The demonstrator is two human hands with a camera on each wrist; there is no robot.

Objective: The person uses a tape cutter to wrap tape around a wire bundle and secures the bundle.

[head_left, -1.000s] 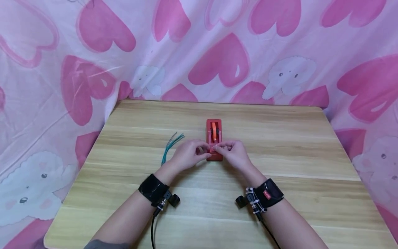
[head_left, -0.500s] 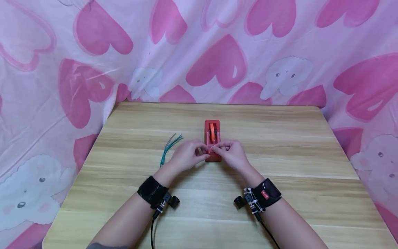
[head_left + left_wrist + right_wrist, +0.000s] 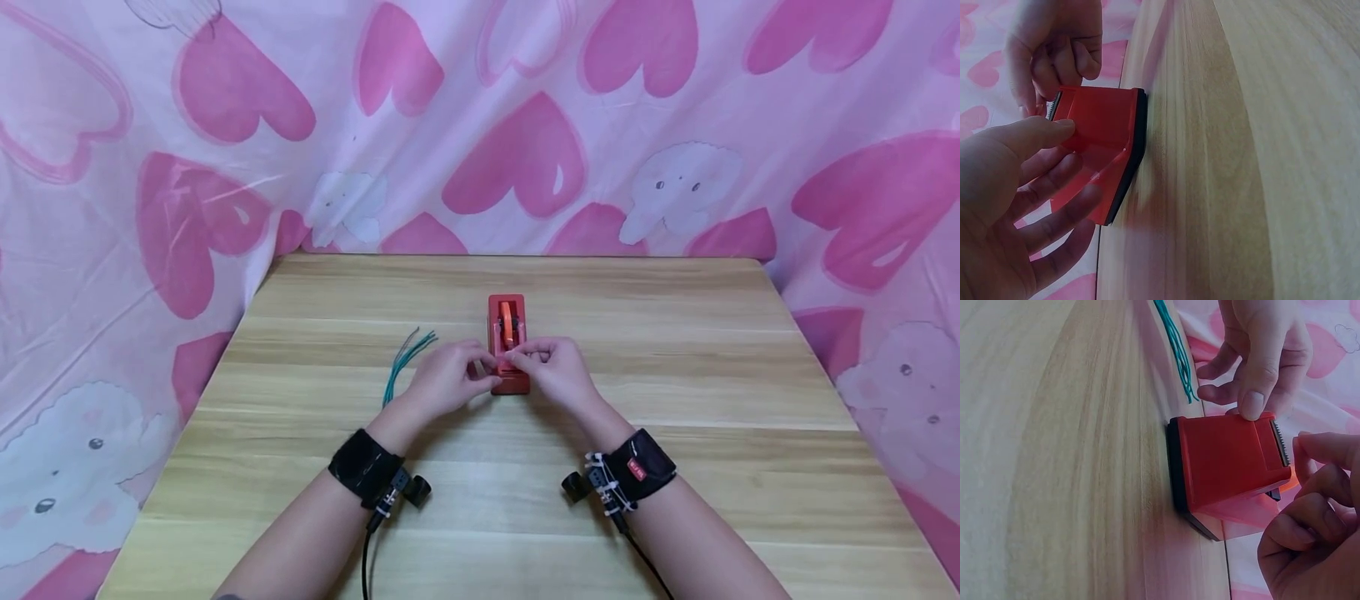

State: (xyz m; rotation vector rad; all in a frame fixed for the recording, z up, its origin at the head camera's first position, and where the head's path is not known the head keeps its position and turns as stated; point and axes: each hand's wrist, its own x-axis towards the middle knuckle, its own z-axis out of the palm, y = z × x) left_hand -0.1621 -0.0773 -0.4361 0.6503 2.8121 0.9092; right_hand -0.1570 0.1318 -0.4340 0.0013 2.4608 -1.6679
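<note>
A red tape dispenser [image 3: 510, 386] with a black base stands on the wooden table, an orange roll [image 3: 507, 323] in its far part. My left hand [image 3: 446, 377] holds its near left corner. The left wrist view shows the thumb on the red front face [image 3: 1100, 119], the other fingers spread loosely along the side. At the serrated cutter [image 3: 1280, 442], my right hand [image 3: 558, 371] pinches with thumb and forefinger, its other fingers curled. What looks like the tape's end is between those fingertips, mostly hidden and hard to make out.
A bundle of thin teal strands [image 3: 401, 367] lies left of the dispenser, partly behind the left hand. Black straps with small cameras [image 3: 417, 490] and cables circle both wrists. Pink heart-patterned cloth [image 3: 517, 158] hangs behind the table [image 3: 660, 333].
The head view has shifted slightly, so the scene sits a little lower and further left. Both hands keep nearly the same hold at the dispenser.
</note>
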